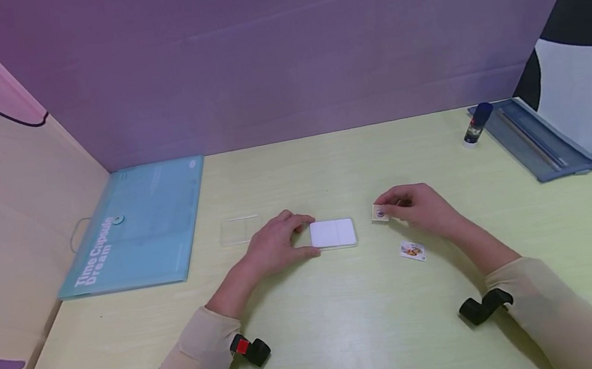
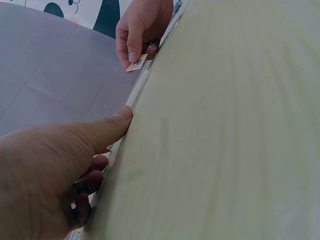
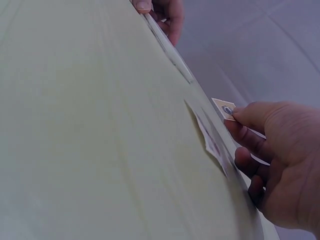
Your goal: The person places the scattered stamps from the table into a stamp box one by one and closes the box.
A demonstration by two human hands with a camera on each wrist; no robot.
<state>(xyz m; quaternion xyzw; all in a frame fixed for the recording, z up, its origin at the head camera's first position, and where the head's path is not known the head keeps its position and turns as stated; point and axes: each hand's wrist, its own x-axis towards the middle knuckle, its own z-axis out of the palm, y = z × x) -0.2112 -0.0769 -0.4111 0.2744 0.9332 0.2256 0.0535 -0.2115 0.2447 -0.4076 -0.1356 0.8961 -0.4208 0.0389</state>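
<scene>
White slab (image 1: 333,234), sitting in a thin clear-edged holder, flat near mid-desk, roughly midway between left and right edges of the desk (image 1: 318,334). Left hand (image 1: 278,242) grips its left end, thumb on the corner toward the near edge, index finger on the corner toward the far edge, fingers spread as wide as that end. Right hand (image 1: 420,207) pinches a small printed card (image 1: 379,213) between thumb and index finger, gap narrow, other fingers curled; card raised off the desk, just right of the slab, not touching it. Second printed card (image 1: 412,250) lies loose on the desk, nearer the near edge than the pinched one, face up, print too small to read. Clear plastic piece (image 1: 238,230) lies left of the slab, partly behind left hand. Blue folder (image 1: 158,224), lettered "Time Capsule Dream", along left edge up to far left corner. Far right corner: blue-grey pouch (image 1: 539,142), glue stick (image 1: 476,124) with dark blue cap just beside it. Purple backdrop (image 1: 288,52) behind far edge.
</scene>
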